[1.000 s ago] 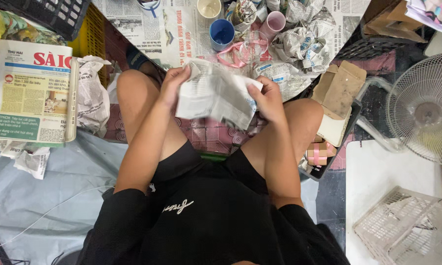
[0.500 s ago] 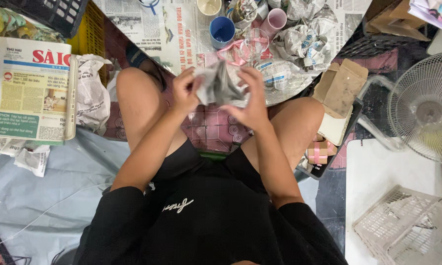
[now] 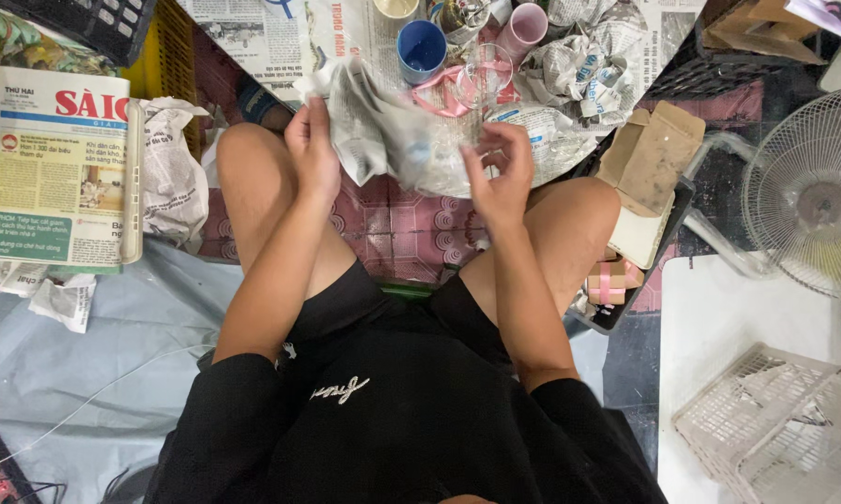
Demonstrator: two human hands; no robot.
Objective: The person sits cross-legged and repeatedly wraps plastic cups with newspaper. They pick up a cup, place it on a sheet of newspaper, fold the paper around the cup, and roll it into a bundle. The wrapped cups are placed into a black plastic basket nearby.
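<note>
Holding one newspaper sheet (image 3: 383,131): two hands, left hand (image 3: 313,149), right hand (image 3: 500,173).

crumpled grey newspaper sheet (image 3: 383,131), held above floor

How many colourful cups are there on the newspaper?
2 that show clearly. A blue cup stands on the newspaper just beyond the left hand, and a pink cup stands farther right, near the top edge. More cups may be hidden among the crumpled paper.
</note>
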